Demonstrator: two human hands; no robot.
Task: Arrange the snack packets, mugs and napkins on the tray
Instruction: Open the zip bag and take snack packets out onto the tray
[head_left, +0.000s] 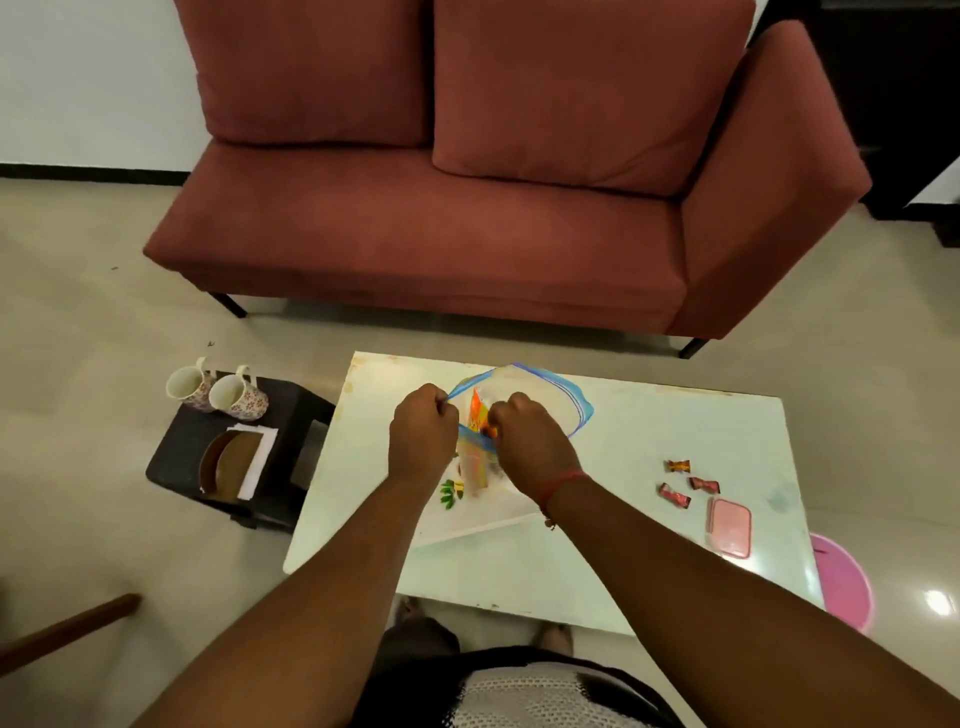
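1. At twelve o'clock we see a red sofa (426, 208) on the pale floor (78, 322).
2. At nine o'clock we find a dark stool (176, 452) just beside the table (649, 431).
3. At four o'clock we note a pink case (730, 526) on the table, and a pink tub (844, 584) by its corner.

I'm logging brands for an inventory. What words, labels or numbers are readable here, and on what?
No text can be read.
Orange packet in the zip bag: print too blurred.
Three candy wrappers on the table: too small.
Pink case: no lettering visible.
Two mugs: floral pattern only, no words.
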